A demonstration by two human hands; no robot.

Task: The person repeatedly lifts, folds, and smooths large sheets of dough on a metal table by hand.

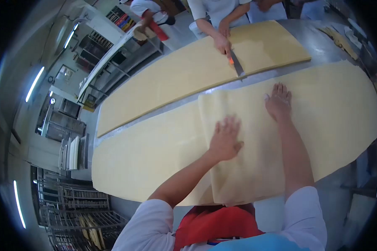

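A broad, pale yellow sheet of dough covers the near side of the metal table, with a folded-over edge running front to back near its middle. My left hand, slightly blurred, lies palm down on the folded part with its fingers spread and nothing held. Farther right, my right hand rests flat on the same sheet, fingers stretched forward. A thicker dough slab lies beyond, separated by a narrow strip of table. Across it, a co-worker's hand holds a knife with an orange handle at the slab's near edge.
Several other people stand along the far side. Dough scraps lie on the metal table at the back right. A long side table stands at the upper left, and metal racks at the lower left.
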